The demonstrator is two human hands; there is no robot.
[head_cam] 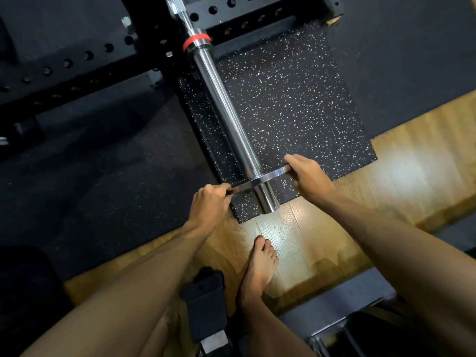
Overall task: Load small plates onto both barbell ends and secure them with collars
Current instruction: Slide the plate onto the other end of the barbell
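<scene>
A chrome barbell sleeve runs from the rack at the top down toward me, with a red ring at its inner shoulder. A thin small metal plate sits on the sleeve near its outer end, seen edge-on. My left hand pinches the plate's left edge. My right hand grips its right edge. The sleeve's tip sticks out a little past the plate. No collar is visible on the sleeve.
A black perforated rack frame crosses the upper left. A speckled black rubber mat lies under the sleeve on wooden flooring. My bare foot stands on the wood just below the sleeve's end. A dark object lies by my foot.
</scene>
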